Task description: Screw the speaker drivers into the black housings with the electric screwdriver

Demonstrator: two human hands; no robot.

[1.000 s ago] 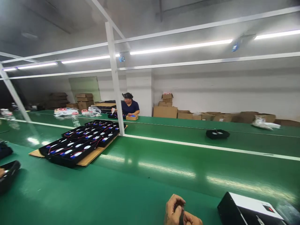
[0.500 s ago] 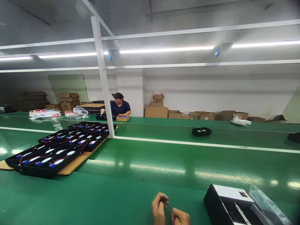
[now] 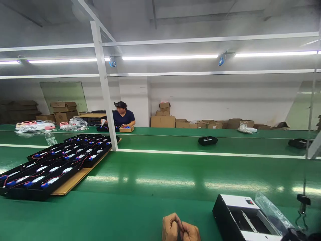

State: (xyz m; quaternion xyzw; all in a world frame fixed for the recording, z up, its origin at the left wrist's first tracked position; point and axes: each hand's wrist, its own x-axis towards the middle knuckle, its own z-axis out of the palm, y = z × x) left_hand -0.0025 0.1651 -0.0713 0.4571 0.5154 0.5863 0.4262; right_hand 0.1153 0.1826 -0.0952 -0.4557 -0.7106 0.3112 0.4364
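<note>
Low in the middle of the head view, my left hand point(image 3: 170, 228) and my right hand point(image 3: 190, 231) meet above the green work surface point(image 3: 112, 217). Both have curled fingers, and their fingertips touch each other. A dark sliver shows between them, but whatever they pinch is too small and hidden to name. To their right stands a black and white machine point(image 3: 237, 201) with a red switch and a metal bar in its open bay. Clear plastic film point(image 3: 273, 212) lies along the machine's far side.
On the left, black trays point(image 3: 60, 180) with wired round parts rest on cardboard point(image 3: 67, 187). A white post point(image 3: 104, 87) rises behind them. Across the bench sits a co-worker point(image 3: 122, 117). A black part point(image 3: 207, 140) lies on the far belt. A hook point(image 3: 302, 214) hangs at right.
My hands have come together, fingertips now touching, where a gap stood between them. The view has turned slightly right, bringing the hanging hook into sight.
</note>
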